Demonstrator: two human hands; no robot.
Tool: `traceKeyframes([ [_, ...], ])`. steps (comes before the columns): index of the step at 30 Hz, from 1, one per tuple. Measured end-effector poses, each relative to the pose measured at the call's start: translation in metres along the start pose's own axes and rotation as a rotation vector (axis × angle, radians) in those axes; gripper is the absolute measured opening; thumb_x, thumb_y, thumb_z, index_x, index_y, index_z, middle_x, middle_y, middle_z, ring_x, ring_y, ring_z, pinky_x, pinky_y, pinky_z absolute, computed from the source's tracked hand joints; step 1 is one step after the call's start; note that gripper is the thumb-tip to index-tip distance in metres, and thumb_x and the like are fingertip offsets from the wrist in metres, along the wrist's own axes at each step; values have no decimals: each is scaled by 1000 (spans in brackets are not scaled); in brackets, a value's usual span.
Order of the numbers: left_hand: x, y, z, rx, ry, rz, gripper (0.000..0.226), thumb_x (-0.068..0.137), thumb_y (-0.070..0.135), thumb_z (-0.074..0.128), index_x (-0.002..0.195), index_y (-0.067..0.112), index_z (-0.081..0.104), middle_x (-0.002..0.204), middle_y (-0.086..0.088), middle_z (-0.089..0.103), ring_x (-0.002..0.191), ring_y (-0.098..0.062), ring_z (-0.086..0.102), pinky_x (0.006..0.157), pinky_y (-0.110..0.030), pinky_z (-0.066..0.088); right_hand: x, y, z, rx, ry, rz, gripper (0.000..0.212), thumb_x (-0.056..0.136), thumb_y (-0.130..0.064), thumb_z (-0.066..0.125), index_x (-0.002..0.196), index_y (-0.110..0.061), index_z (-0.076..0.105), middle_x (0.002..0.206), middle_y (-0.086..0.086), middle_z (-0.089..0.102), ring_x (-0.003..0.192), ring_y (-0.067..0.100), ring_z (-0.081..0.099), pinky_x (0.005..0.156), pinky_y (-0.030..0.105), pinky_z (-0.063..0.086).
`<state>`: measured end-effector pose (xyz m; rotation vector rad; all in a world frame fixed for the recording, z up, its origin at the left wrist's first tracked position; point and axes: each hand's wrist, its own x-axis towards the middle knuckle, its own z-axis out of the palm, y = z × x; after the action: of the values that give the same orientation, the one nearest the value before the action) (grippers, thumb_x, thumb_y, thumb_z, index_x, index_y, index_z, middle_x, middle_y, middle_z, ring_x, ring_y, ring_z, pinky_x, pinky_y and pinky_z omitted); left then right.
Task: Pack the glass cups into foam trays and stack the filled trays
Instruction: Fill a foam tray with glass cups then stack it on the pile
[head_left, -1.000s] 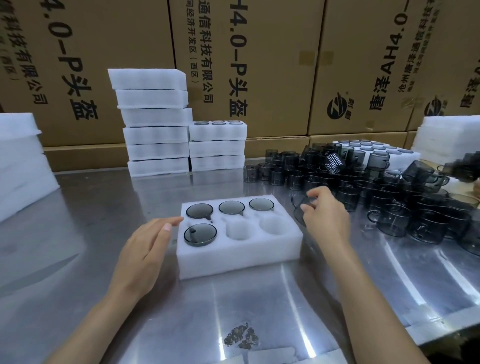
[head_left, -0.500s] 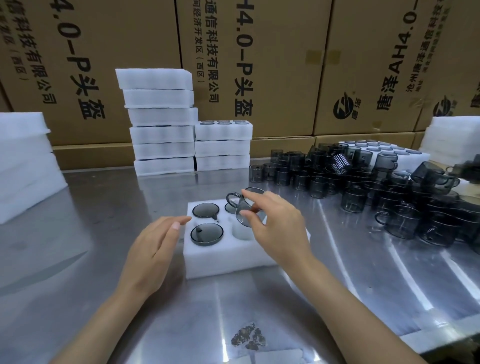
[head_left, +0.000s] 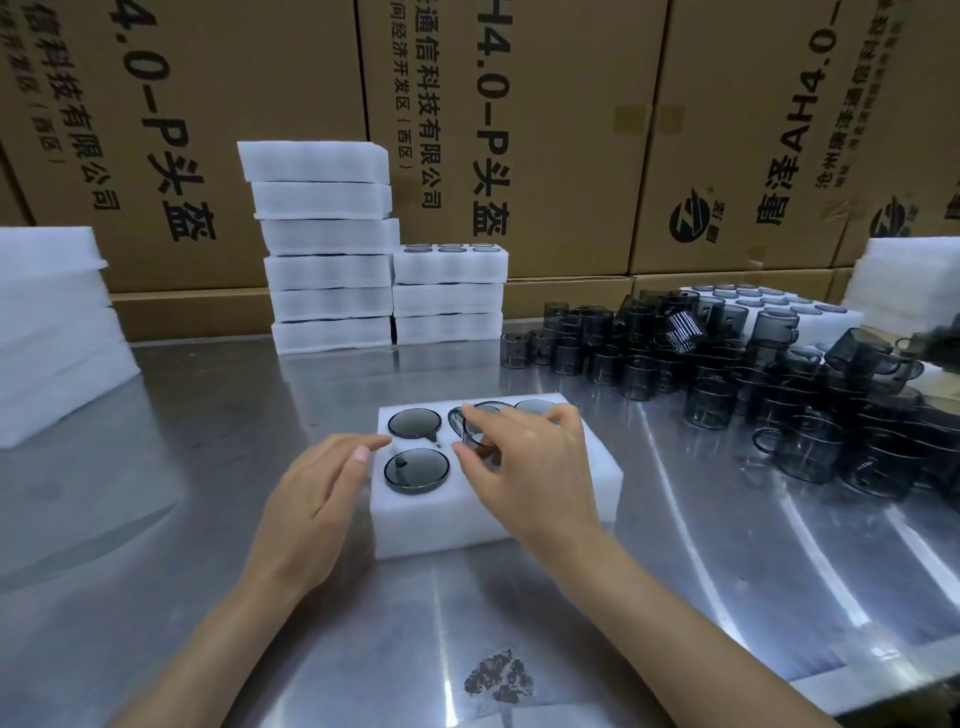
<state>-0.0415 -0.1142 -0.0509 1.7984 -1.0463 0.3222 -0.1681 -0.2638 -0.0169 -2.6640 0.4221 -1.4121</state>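
A white foam tray lies on the steel table in front of me. Smoky glass cups sit in its back-left and front-left pockets, and more cup rims show along the back row. My right hand holds another glass cup by its rim, over the front-middle pocket, its base partly down in the foam. My left hand rests with straight fingers against the tray's left edge. The front-right pocket is hidden under my right hand.
Many loose glass cups crowd the table's right side. Two stacks of foam trays stand at the back, more white foam at far left and far right. Cardboard boxes wall the rear.
My right hand picked a cup from the pile on the right, carried it left over the tray, and has lowered it toward the front-middle pocket. The left hand stayed at the tray's edge.
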Motion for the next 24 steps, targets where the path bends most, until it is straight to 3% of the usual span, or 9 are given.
traceKeyframes([
  [3, 0, 2, 0, 2, -1, 10, 41, 90, 49, 27, 102, 36, 65, 106, 22, 63, 103, 2, 55, 84, -11, 36, -1, -3, 1, -16, 10, 39, 11, 77, -30, 64, 78, -20, 68, 56, -7, 60, 55, 17, 57, 78, 29, 24],
  [8, 0, 3, 0, 12, 3, 18, 40, 90, 48, 27, 100, 37, 64, 106, 24, 62, 103, 3, 55, 85, -10, 37, -3, 0, 4, -60, -155, 65, 20, 88, -39, 54, 89, -23, 66, 74, -7, 67, 74, 14, 61, 93, 24, 13],
  [14, -1, 7, -1, 31, -8, 31, 39, 90, 48, 27, 101, 38, 63, 107, 23, 62, 105, 0, 55, 88, -19, 39, 0, 5, -1, -4, -25, 59, 22, 83, -42, 58, 85, -24, 71, 72, -9, 65, 73, 16, 59, 77, 26, 24],
  [17, -1, 15, -2, 104, -34, 61, 43, 90, 49, 26, 109, 36, 62, 113, 22, 60, 110, -3, 53, 91, -19, 37, 6, 18, -12, 159, 51, 131, 32, 87, -36, 50, 107, -25, 71, 97, -10, 69, 95, 12, 56, 82, 22, 28],
  [20, -1, 32, 2, 172, -60, 176, 49, 92, 44, 30, 122, 24, 62, 128, 15, 57, 121, -1, 48, 100, -15, 32, 7, 36, -20, 266, -113, 133, 46, 90, -33, 35, 129, -23, 58, 121, -13, 61, 114, 1, 43, 92, 16, 27],
  [24, -5, 56, 16, 330, -160, 376, 51, 91, 39, 36, 133, 17, 54, 141, 7, 47, 131, -8, 43, 110, -30, 28, -5, 43, -19, 212, -360, 10, 52, 93, -33, 27, 144, -25, 38, 147, -16, 37, 136, -1, 26, 109, 11, 12],
])
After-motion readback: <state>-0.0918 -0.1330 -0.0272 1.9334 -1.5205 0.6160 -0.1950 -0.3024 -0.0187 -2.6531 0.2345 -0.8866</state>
